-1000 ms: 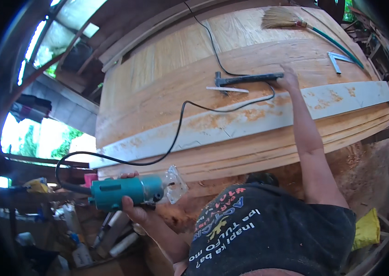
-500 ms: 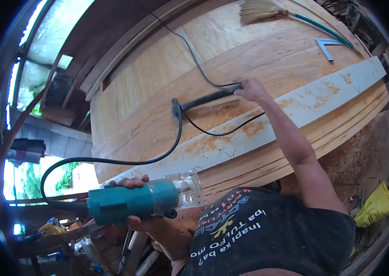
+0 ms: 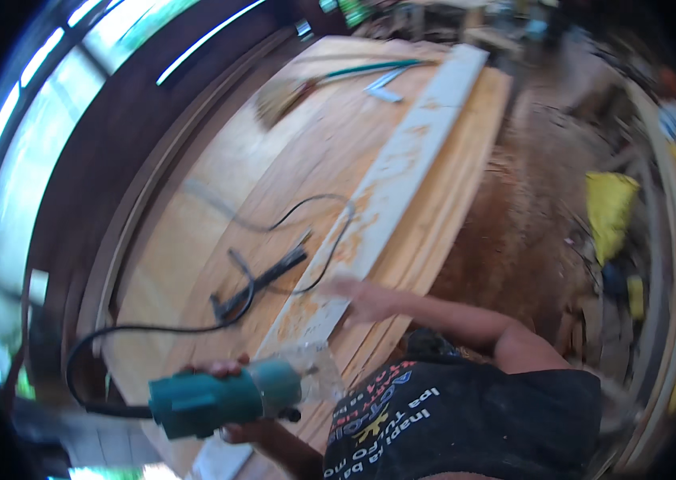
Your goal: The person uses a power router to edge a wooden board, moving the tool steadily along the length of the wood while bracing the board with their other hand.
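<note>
My left hand (image 3: pixel 234 432) grips a teal trim router (image 3: pixel 226 396) by its body, with the fingers over the top and the thumb beneath. The router lies sideways, its clear plastic base (image 3: pixel 314 370) pointing right. A black cord (image 3: pixel 154 328) loops from its rear end onto the plywood. My right hand (image 3: pixel 362 299) is over the white board (image 3: pixel 386 184), blurred, with its fingers looking stretched out and nothing visible in them. Left of it, a dark long-handled tool (image 3: pixel 270 274) with a short crosspiece at one end rests on the plywood (image 3: pixel 218 240).
A straw brush (image 3: pixel 282 102) with a green handle and a metal square (image 3: pixel 384 86) lie at the far end. Orange shavings (image 3: pixel 366 196) are scattered over the white board. To the right are a dirt floor (image 3: pixel 498 240), a yellow sack (image 3: pixel 610 212) and long timber strips (image 3: pixel 670 320).
My right hand has let go of the dark tool and moved nearer to me. The view has swung to the right. The router stays in my left hand.
</note>
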Motion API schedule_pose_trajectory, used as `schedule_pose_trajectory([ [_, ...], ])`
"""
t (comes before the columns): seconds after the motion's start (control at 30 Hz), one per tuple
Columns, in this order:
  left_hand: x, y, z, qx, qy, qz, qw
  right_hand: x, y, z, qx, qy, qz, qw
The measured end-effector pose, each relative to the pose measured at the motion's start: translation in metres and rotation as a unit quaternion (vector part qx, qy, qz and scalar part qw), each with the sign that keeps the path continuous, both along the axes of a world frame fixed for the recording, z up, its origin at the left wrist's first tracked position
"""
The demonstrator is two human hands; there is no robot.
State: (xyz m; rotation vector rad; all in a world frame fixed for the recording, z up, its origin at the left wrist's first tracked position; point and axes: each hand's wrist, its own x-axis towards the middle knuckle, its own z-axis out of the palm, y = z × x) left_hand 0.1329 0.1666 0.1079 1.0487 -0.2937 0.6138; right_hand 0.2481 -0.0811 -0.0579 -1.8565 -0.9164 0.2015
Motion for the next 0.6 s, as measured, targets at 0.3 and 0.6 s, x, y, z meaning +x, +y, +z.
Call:
schedule_pose_trajectory([
  [0.3, -0.017, -0.028, 0.013, 0.042, -0.002, -0.109, 0.993, -0.109, -0.047, 0.020, -0.024, 0.081, -0.191, 0.978],
  [0.6, -0.049, -0.064, -0.026, -0.053, 0.247, -0.382, 0.889, -0.217, -0.103, 0.068, 0.168, 0.291, -0.207, 0.919],
])
